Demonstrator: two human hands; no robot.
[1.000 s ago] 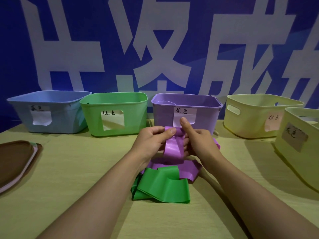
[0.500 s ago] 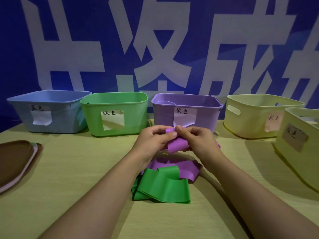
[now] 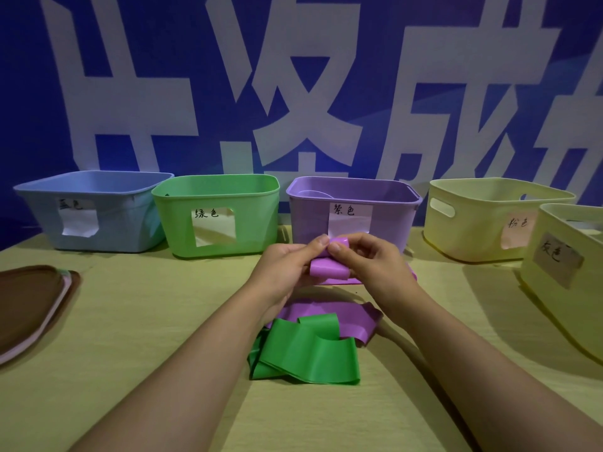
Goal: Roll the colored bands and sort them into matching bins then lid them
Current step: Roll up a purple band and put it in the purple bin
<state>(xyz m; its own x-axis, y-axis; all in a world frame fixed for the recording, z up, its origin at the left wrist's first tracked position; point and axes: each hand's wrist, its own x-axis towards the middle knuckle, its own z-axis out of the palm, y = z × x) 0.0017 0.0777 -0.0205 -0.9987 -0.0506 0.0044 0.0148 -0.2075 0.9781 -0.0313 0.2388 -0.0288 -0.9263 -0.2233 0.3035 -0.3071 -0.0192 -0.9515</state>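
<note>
Presently catalogued: one purple band (image 3: 328,268), part-rolled, held above the middle of the desk (image 3: 130,321) just in front of the purple bin (image 3: 385,223). Left hand (image 3: 287,269) and right hand (image 3: 372,262) both pinched the roll, thumbs and fingertips curled close on it; its loose tail trailed down to the desk and lay under the wrists. One green band (image 3: 310,350), unrolled and crumpled, lay on the purple tail nearer the front edge.

Along the back edge, left to right: blue bin (image 3: 94,220), green bin (image 3: 222,203), the purple bin, then two pale yellow bins (image 3: 483,223) toward the right edge. All carried paper labels; all stood without lids. Something pale showed inside the purple bin, too unclear to name. A stack of lids (image 3: 29,301), brown on top, rested at the left edge.

Progress, as judged: early. Purple roll unfinished and unbinned; green band untouched; lidding wholly outstanding.
</note>
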